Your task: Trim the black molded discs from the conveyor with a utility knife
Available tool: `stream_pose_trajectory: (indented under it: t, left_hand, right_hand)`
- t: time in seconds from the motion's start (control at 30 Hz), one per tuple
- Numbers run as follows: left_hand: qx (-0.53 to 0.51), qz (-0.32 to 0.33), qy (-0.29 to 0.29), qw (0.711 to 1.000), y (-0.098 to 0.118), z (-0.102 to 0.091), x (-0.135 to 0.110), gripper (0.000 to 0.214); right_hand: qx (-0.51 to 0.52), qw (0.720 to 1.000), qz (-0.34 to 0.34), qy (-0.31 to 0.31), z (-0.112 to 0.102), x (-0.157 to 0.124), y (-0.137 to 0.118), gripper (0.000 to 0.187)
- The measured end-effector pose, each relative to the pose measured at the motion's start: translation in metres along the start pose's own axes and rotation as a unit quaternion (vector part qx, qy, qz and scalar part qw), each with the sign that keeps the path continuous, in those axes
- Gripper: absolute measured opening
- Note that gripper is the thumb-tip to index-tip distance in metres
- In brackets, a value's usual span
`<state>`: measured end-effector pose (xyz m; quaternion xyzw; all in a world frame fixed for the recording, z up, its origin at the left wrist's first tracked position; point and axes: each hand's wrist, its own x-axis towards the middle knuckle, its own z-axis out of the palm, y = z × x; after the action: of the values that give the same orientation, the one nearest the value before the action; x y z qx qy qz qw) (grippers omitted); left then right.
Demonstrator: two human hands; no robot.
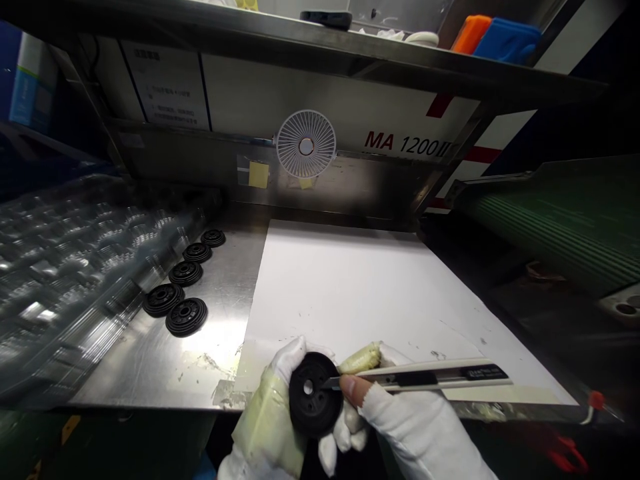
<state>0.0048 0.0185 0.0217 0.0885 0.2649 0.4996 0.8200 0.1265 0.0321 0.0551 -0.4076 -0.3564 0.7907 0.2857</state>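
Note:
At the front edge of the bench, my left hand (273, 420), in a white glove with yellowish tape, is closed round a black round plastic part (311, 407) that has a hole at its centre. My right hand (400, 413), gloved in white with the thumb tip bare, grips a utility knife (445, 375). Its blade reaches over the face of the black part near the central hole; whether it touches cannot be told. Several similar black ribbed parts (186, 316) lie in a row on the metal bench to the left.
White paper (345, 280) covers the middle of the metal bench (220, 287). Clear plastic trays (75, 273) stand at left. A small fan (306, 145) hangs below the shelf (280, 43). On the right is a green conveyor belt (565, 220); red-handled tool (567, 453) sits low right.

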Motion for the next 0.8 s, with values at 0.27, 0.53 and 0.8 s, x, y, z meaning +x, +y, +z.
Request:
stream_pose_trajectory:
  t: [0.27, 0.53, 0.8]
  left_hand:
    - [0.014, -0.011, 0.007, 1.000, 0.0031, 0.0031, -0.0036, 0.061]
    - [0.001, -0.004, 0.009, 1.000, 0.0045, 0.0022, -0.0034, 0.052]
    - [-0.009, -0.008, 0.013, 1.000, 0.0051, 0.0030, -0.0040, 0.052]
  right_hand:
    - [-0.010, 1.000, 0.000, -0.006, 0.0006, 0.0011, -0.0007, 0.043]
    - [0.014, 0.999, -0.030, -0.016, 0.0003, 0.0037, 0.0045, 0.043]
    - [0.015, 0.999, -0.027, -0.010, 0.0014, 0.0035, 0.0054, 0.042]
